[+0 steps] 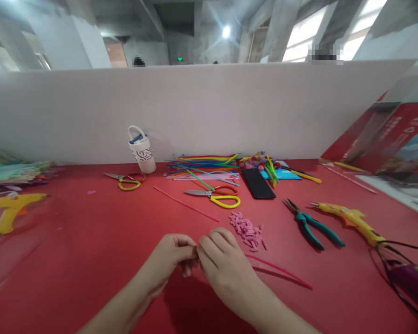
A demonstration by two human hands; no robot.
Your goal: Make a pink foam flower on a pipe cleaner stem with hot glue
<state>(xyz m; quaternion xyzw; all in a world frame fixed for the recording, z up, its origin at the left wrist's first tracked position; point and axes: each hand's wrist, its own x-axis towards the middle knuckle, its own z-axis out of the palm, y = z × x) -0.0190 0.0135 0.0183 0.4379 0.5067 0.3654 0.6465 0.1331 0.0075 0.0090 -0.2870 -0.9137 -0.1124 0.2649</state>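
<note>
My left hand (pixel 176 255) and my right hand (pixel 225 269) meet above the red table, fingertips touching. A pink pipe cleaner (pixel 278 267) runs out from behind my right hand toward the lower right, raised enough to cast a shadow. My right hand is closed around it. The thumb and fingers of my left hand pinch at the same spot, where the pipe cleaner's other end is mostly hidden. Just beyond my right hand lies a heap of short pink cut pieces (pixel 248 230). Another pink pipe cleaner (pixel 186 204) lies flat farther back.
Scissors (pixel 225 201) and a second pair (pixel 128 184) lie ahead. Pliers (pixel 308 222), a yellow glue gun (pixel 351 218) and a cable are on the right; another glue gun (pixel 14 211) is at left. A phone (pixel 258 183), cup (pixel 144 155) and pipe cleaner bundle (pixel 205 164) line the white partition (pixel 209 109).
</note>
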